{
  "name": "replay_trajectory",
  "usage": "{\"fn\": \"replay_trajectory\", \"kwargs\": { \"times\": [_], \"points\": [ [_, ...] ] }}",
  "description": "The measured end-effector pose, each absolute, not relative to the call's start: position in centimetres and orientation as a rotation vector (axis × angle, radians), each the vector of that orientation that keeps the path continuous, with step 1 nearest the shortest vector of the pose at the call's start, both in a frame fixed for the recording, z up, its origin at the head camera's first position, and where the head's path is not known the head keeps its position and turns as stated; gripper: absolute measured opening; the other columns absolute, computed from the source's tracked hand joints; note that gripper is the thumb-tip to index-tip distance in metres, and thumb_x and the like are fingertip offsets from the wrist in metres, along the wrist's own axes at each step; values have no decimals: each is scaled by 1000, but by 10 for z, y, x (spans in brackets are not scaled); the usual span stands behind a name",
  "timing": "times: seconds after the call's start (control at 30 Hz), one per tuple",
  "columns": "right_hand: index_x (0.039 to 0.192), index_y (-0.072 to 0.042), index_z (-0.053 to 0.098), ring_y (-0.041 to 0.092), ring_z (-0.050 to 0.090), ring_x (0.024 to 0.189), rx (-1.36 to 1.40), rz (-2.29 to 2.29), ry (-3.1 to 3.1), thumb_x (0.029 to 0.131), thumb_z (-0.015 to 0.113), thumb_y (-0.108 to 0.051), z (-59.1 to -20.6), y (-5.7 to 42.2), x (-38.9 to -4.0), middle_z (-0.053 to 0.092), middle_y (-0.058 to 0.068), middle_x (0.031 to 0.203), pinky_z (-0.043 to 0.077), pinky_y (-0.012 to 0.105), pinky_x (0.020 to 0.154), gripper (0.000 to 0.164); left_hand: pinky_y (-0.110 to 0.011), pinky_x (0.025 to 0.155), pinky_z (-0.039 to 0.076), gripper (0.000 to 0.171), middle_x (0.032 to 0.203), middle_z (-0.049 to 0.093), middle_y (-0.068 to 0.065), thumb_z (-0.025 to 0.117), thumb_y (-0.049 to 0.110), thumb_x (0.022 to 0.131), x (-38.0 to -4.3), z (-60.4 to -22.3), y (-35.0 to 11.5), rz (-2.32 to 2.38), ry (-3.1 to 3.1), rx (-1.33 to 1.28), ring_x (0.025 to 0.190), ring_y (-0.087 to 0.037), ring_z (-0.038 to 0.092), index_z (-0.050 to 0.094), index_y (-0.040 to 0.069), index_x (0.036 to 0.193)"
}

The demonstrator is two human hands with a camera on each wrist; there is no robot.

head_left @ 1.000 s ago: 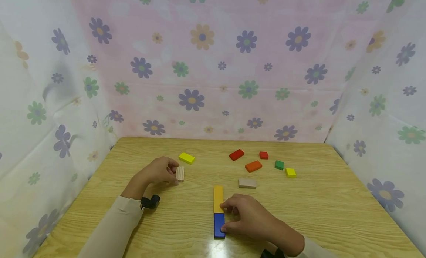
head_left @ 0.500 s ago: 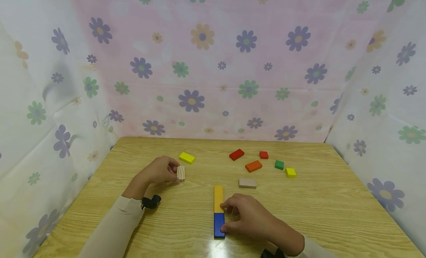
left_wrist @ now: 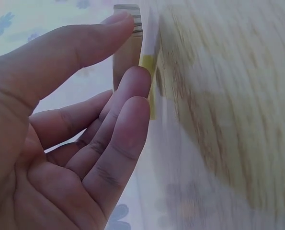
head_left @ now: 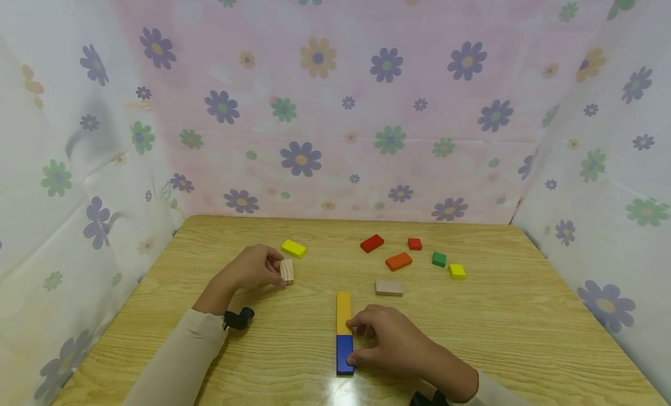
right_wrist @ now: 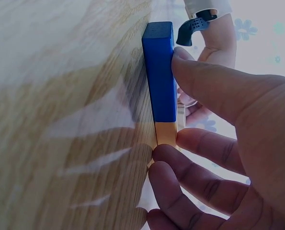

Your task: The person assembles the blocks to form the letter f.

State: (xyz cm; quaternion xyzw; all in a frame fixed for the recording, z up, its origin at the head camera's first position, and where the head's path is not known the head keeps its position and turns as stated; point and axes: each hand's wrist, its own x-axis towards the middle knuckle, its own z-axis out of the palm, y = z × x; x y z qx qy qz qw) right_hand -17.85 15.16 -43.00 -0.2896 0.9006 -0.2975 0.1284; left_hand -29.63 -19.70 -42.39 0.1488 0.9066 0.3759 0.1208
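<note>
My left hand [head_left: 255, 267] pinches a plain striped wooden block [head_left: 286, 271] between thumb and fingers at the table's left. In the left wrist view the thumb lies on that block [left_wrist: 128, 48] near its end. An orange-yellow block [head_left: 343, 313] and a blue block [head_left: 344, 353] lie end to end in a line at the front middle. My right hand [head_left: 390, 339] rests beside them, its thumb touching the blue block and its index finger the orange-yellow one. In the right wrist view the blue block [right_wrist: 160, 76] shows whole, and its other fingers touch the table.
Behind the left hand lies a yellow block [head_left: 294, 249]. Further right are a plain wooden block [head_left: 389, 288], a red block [head_left: 372, 243], an orange block [head_left: 399, 261], a small red block [head_left: 415, 244], a green block [head_left: 439, 259] and a small yellow block [head_left: 457, 271]. Flowered cloth [head_left: 325, 120] surrounds the table.
The striped wooden block in my left hand has shifted slightly right and away from me, and it leans a little more. My right hand and the two blocks by it stay put.
</note>
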Motion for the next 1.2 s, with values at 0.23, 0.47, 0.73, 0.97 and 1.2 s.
{"fn": "replay_trajectory", "kwargs": {
  "times": [0.23,0.47,0.73,0.97,1.2],
  "points": [
    [122,-22,74,1,59,90,-823,-882,2607,81,84,-57,-429,153,-177,65,-17,101,52,23,77,55,-29,79,56,62,100,67,-6,93,17,76,-296,-429,-185,1112,2646,488,85,-15,65,67,-3,129],
    [122,-22,74,1,58,90,-823,-856,2616,81,83,-58,-428,153,-176,66,-17,102,52,23,77,56,-30,81,57,61,100,67,-4,92,19,78,-297,-431,-169,1071,2643,536,84,-13,66,67,-3,129],
    [123,-21,74,1,58,90,-828,-876,2621,81,84,-56,-427,151,-175,66,-17,103,51,23,77,56,-33,84,57,64,104,69,-4,93,22,78,-302,-421,-154,1063,2666,549,89,-13,65,67,-1,132],
    [126,-20,74,0,59,89,-829,-839,2623,82,82,-59,-427,150,-175,67,-18,104,51,23,76,60,-34,85,57,63,104,67,-2,92,22,80,-304,-414,-145,1093,2658,568,89,-13,65,66,1,133],
    [130,-18,73,-1,59,89,-859,-831,2615,83,82,-57,-426,149,-175,67,-17,106,52,22,75,62,-35,86,58,64,105,69,-3,92,21,79,-307,-413,-136,1115,2649,604,89,-13,67,66,1,133]
  ]
}}
